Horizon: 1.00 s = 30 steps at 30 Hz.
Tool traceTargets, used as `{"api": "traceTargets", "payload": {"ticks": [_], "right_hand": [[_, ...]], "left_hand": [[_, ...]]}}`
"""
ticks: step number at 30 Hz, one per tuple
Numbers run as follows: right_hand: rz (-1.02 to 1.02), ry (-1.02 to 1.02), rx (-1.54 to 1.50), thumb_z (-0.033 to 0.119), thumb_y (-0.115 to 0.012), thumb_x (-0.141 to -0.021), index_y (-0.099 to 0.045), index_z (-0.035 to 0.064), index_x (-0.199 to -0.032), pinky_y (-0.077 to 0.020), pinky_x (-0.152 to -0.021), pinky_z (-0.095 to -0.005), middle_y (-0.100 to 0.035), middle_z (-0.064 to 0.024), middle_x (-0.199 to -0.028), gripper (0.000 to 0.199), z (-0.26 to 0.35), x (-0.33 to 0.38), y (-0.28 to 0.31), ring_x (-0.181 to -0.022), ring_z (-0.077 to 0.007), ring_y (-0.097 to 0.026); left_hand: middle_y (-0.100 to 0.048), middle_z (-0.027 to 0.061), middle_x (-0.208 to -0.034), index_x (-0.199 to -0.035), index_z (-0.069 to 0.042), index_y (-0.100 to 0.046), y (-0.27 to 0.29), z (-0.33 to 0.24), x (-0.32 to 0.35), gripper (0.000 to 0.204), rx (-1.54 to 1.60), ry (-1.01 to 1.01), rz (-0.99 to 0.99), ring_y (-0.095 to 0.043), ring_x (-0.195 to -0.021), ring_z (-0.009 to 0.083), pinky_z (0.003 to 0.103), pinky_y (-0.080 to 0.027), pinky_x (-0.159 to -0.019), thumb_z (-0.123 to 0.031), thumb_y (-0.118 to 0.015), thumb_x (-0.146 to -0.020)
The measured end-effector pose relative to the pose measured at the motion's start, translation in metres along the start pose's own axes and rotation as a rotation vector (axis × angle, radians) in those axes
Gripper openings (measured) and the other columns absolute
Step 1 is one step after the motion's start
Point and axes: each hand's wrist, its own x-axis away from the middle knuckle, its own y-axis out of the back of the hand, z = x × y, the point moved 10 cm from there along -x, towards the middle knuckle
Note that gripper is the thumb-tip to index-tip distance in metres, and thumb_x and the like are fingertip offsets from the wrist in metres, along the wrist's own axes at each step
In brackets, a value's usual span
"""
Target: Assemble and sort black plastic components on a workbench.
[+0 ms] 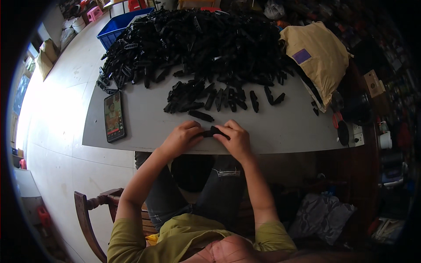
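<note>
Close to the table's front edge, both my hands are closed on a small dark elongated piece (214, 131). My left hand (182, 138) pinches its left end, and my right hand (237, 139) grips the right end between thumb and fingers. Its exact kind is too dark to make out, and the fingers cover parts of it. Just beyond my fingers a similar black piece (201, 115) lies alone on the table. A small cluster of such black pieces (184, 95) sits farther back, with several more laid out loosely to its right.
A large heap of black pieces (193, 44) covers the back of the grey table (149, 127). A phone (114, 117) with a lit screen lies at left. Behind the heap stands a blue crate (115, 30). On the right rests a tan sack (318, 52), with red-handled scissors (337, 120) near the corner.
</note>
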Motion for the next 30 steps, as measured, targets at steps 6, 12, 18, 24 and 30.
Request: {"api": "traceTargets", "payload": {"ticks": [6, 12, 18, 24, 30], "right_hand": [[0.092, -0.008, 0.046, 0.013, -0.078, -0.073, -0.072, 0.0048, -0.100, -0.0468, -0.060, -0.0311, -0.057, -0.0059, -0.079, 0.029, -0.010, 0.000, 0.002, -0.068, -0.0204, -0.059], [0.121, -0.011, -0.143, 0.008, -0.078, -0.072, -0.071, 0.0035, -0.103, -0.0454, -0.061, -0.0278, -0.057, -0.0052, -0.080, 0.032, -0.013, 0.004, 0.001, -0.069, -0.0165, -0.057], [0.174, 0.136, 0.029, 0.009, -0.079, -0.068, -0.072, 0.0054, -0.100, -0.0467, -0.066, -0.0320, -0.056, -0.0046, -0.082, 0.033, 0.008, 0.005, -0.003, -0.076, -0.0203, -0.055], [0.138, 0.070, 0.000, 0.012, -0.080, -0.067, -0.073, 0.0078, -0.098, -0.0480, -0.068, -0.0332, -0.057, -0.0036, -0.082, 0.033, -0.006, 0.012, 0.001, -0.080, -0.0217, -0.055], [0.160, 0.100, 0.125, 0.013, -0.079, -0.068, -0.073, 0.0073, -0.098, -0.0480, -0.069, -0.0334, -0.057, -0.0047, -0.083, 0.032, 0.011, 0.009, 0.002, -0.079, -0.0221, -0.055]], "left_hand": [[-0.061, 0.0142, -0.098, -0.099, -0.002, -0.065, -0.004, -0.019, -0.010, 0.028, 0.053, 0.007, 0.017, -0.060, -0.093, 0.0332, 0.039, -0.051, -0.078, -0.006, -0.073, -0.073], [-0.062, 0.0137, -0.094, -0.093, 0.001, -0.065, -0.008, 0.002, -0.008, 0.027, 0.121, 0.070, 0.012, -0.061, -0.090, 0.0327, 0.038, -0.051, -0.076, -0.005, -0.075, -0.069], [-0.063, 0.0139, -0.093, -0.087, 0.002, -0.066, -0.009, 0.003, -0.010, 0.022, 0.187, 0.066, 0.018, -0.062, -0.087, 0.0315, 0.037, -0.051, -0.075, -0.002, -0.076, -0.067], [-0.064, 0.0138, -0.093, -0.087, 0.001, -0.066, -0.011, 0.004, -0.009, 0.022, 0.168, 0.062, -0.009, -0.063, -0.088, 0.0308, 0.036, -0.052, -0.076, -0.002, -0.076, -0.067], [-0.063, 0.0134, -0.095, -0.090, 0.001, -0.067, -0.014, 0.006, -0.006, 0.023, 0.186, 0.097, 0.013, -0.062, -0.089, 0.0313, 0.037, -0.052, -0.077, -0.003, -0.076, -0.069]]}}
